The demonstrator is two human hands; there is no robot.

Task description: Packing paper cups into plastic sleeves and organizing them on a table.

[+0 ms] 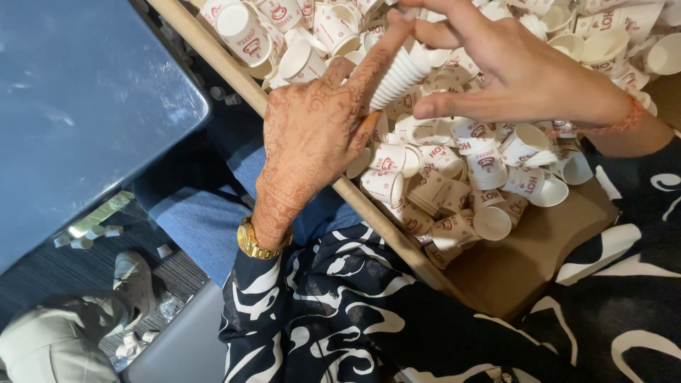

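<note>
My left hand [312,135], patterned with henna and wearing a gold watch, grips the lower end of a nested stack of small white paper cups [399,78]. My right hand [511,67], with an orange thread at the wrist, pinches the stack's upper end with its fingertips. Both hands hover over a heap of loose white paper cups with red print [454,163], which fills a cardboard box [525,255]. Parts of the stack are hidden by my fingers.
A blue-grey table top [78,106] lies at the left. Below it, on dark carpet, sit a few fallen cups [89,236] and another person's shoe [131,273] and trouser leg [50,347]. My black-and-white patterned sleeves frame the bottom.
</note>
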